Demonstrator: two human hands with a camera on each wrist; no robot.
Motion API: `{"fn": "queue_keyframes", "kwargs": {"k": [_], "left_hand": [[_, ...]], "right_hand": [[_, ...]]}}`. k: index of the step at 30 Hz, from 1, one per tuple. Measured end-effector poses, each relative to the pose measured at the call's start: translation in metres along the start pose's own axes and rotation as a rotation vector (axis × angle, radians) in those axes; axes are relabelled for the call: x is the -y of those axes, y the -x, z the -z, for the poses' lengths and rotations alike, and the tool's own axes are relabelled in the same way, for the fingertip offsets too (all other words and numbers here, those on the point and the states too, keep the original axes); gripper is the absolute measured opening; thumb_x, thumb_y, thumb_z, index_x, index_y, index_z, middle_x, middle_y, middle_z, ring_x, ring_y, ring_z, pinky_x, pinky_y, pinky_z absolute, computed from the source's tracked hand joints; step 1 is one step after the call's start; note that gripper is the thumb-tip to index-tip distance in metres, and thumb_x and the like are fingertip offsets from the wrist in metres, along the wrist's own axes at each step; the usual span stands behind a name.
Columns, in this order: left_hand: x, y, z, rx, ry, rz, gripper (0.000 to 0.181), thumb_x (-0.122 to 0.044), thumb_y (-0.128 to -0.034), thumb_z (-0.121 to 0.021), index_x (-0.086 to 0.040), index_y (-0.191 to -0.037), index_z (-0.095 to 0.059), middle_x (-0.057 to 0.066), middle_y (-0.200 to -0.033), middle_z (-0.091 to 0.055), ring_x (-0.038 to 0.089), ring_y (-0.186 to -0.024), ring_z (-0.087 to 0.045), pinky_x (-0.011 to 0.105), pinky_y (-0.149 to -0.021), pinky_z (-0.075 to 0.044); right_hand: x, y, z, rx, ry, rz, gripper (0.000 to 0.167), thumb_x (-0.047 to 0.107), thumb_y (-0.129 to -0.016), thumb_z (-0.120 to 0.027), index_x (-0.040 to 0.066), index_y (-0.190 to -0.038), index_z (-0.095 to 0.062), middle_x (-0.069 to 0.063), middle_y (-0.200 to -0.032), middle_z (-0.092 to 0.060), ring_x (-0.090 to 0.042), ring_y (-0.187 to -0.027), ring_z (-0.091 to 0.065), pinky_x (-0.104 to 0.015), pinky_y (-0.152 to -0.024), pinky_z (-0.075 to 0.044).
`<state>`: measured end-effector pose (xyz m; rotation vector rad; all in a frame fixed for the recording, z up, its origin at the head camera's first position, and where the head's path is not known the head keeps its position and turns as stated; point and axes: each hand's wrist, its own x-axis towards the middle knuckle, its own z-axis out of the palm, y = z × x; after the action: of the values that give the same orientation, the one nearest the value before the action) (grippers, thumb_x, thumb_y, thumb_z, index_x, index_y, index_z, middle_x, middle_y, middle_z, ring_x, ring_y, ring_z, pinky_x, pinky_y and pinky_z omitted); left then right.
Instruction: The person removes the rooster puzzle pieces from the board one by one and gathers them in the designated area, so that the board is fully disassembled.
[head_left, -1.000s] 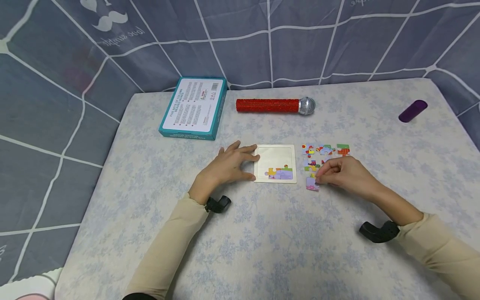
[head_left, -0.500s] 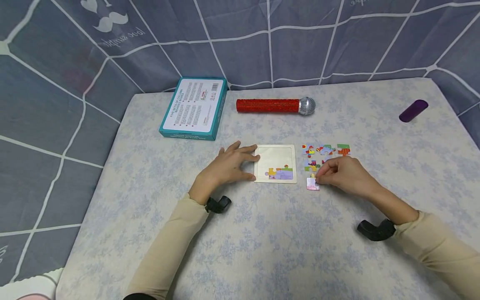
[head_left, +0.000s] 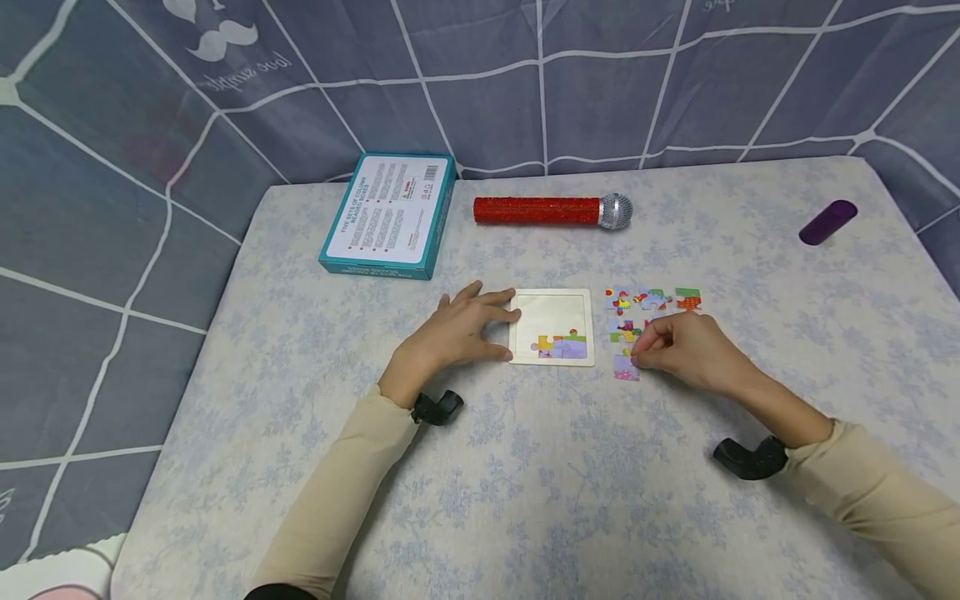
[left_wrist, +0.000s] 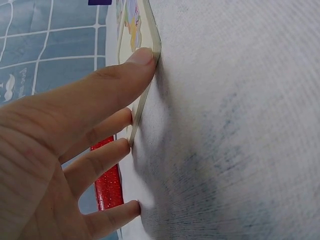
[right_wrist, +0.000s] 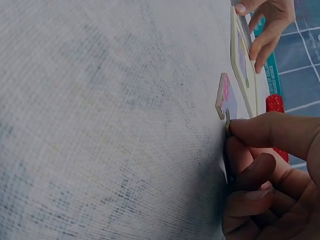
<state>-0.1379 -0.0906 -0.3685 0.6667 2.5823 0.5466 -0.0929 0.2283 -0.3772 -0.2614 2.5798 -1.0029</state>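
In the head view my left hand (head_left: 463,327) touches the left side of a square wooden puzzle tray (head_left: 551,292) with spread fingers. Its thumb and two fingertips meet the tray's edge in the left wrist view. A few joined puzzle pieces (head_left: 572,347) lie along the tray's lower right. To the right, my right hand (head_left: 693,354) pinches a purple puzzle piece (head_left: 625,368) with pink marks by its right side, between thumb and index finger. The right wrist view shows this piece (right_wrist: 227,94) slightly tilted at the cloth. Loose puzzle pieces (head_left: 619,302) lie behind it, some hidden by the hand.
Behind the tray lies a red glittery microphone (head_left: 536,211) with a silver head. A teal and white box (head_left: 390,215) stands at the back left. A dark purple cylinder (head_left: 828,222) lies at the far right. Grey-blue tile-patterned cloth (head_left: 487,108) rises behind the table.
The pinched piece has tilted, going pale with glare half a second ago and showing purple again now. My right wrist has shifted slightly left and back. The left hand stays on the tray.
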Motion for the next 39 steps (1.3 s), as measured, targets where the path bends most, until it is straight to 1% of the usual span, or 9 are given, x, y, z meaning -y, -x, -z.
{"fn": "queue_keyframes", "kwargs": {"k": [5,10,16,19,25,29,34,36,39], "left_hand": [[0.000,0.000,0.000,-0.001,0.004,0.005,0.064,-0.031,-0.0807,-0.082,-0.019,-0.138,-0.058,-0.004,-0.158,-0.033,0.039,-0.148,-0.012,0.072,-0.109,-0.008],[0.000,0.000,0.000,-0.002,0.000,0.003,0.064,-0.031,-0.0808,-0.082,-0.019,-0.138,-0.058,-0.004,-0.158,-0.033,0.039,-0.148,-0.012,0.072,-0.109,-0.009],[-0.001,-0.001,0.001,0.004,-0.003,0.001,0.064,-0.031,-0.0804,-0.083,-0.019,-0.138,-0.058,-0.004,-0.158,-0.032,0.040,-0.148,-0.012,0.073,-0.108,-0.009],[-0.001,-0.001,0.001,0.002,-0.008,0.001,0.064,-0.031,-0.0804,-0.083,-0.019,-0.138,-0.058,-0.004,-0.158,-0.032,0.040,-0.148,-0.012,0.073,-0.108,-0.009],[0.000,-0.001,0.000,0.003,-0.009,0.004,0.064,-0.031,-0.0808,-0.082,-0.019,-0.139,-0.058,-0.004,-0.158,-0.032,0.040,-0.148,-0.013,0.073,-0.108,-0.010],[0.001,-0.001,0.000,0.002,0.001,0.007,0.063,-0.031,-0.0811,-0.082,-0.020,-0.139,-0.058,-0.005,-0.158,-0.032,0.040,-0.148,-0.013,0.072,-0.108,-0.010],[0.001,-0.001,-0.001,0.000,0.000,-0.001,0.063,-0.032,-0.0813,-0.082,-0.020,-0.139,-0.058,-0.004,-0.158,-0.032,0.040,-0.147,-0.013,0.073,-0.108,-0.011],[0.002,-0.001,-0.001,-0.001,-0.003,-0.004,0.063,-0.033,-0.0813,-0.082,-0.020,-0.139,-0.058,-0.004,-0.158,-0.032,0.040,-0.147,-0.014,0.073,-0.108,-0.011],[0.002,-0.001,0.000,-0.002,-0.009,-0.007,0.064,-0.033,-0.0810,-0.082,-0.020,-0.139,-0.058,-0.004,-0.158,-0.032,0.041,-0.147,-0.014,0.073,-0.108,-0.011]], "right_hand": [[0.002,0.000,0.002,0.004,-0.008,0.023,0.007,0.017,-0.084,-0.076,0.011,-0.085,-0.075,0.004,-0.072,-0.068,-0.012,-0.068,-0.055,-0.026,-0.064,-0.041],[0.005,-0.002,0.002,-0.031,0.000,0.054,0.004,0.017,-0.084,-0.076,0.013,-0.084,-0.076,0.004,-0.072,-0.068,-0.013,-0.072,-0.055,-0.025,-0.064,-0.041],[0.014,-0.010,-0.002,-0.078,-0.007,0.089,0.007,0.014,-0.083,-0.077,0.011,-0.089,-0.079,0.005,-0.075,-0.070,-0.012,-0.068,-0.054,-0.024,-0.059,-0.041],[0.021,-0.016,-0.007,-0.077,-0.011,0.092,0.009,0.012,-0.083,-0.077,0.010,-0.092,-0.079,0.004,-0.075,-0.070,-0.013,-0.066,-0.054,-0.024,-0.057,-0.040],[0.035,-0.029,-0.021,-0.047,-0.028,0.149,0.015,0.006,-0.083,-0.073,0.006,-0.097,-0.078,0.003,-0.076,-0.070,-0.014,-0.063,-0.052,-0.024,-0.055,-0.041],[0.044,-0.037,-0.030,-0.010,-0.013,0.193,0.018,0.004,-0.083,-0.073,0.004,-0.100,-0.077,0.002,-0.072,-0.066,-0.013,-0.054,-0.051,-0.027,-0.050,-0.041],[0.052,-0.043,-0.037,0.020,0.032,0.219,0.021,0.004,-0.082,-0.074,0.003,-0.102,-0.076,0.005,-0.073,-0.066,-0.012,-0.062,-0.055,-0.029,-0.059,-0.045],[0.054,-0.044,-0.038,0.024,0.043,0.222,0.022,0.004,-0.081,-0.075,0.003,-0.102,-0.076,0.006,-0.074,-0.066,-0.012,-0.069,-0.055,-0.030,-0.064,-0.045],[0.056,-0.044,-0.039,0.030,0.048,0.217,0.023,0.004,-0.080,-0.077,0.002,-0.103,-0.076,0.005,-0.074,-0.065,-0.014,-0.069,-0.055,-0.030,-0.064,-0.045]]}}
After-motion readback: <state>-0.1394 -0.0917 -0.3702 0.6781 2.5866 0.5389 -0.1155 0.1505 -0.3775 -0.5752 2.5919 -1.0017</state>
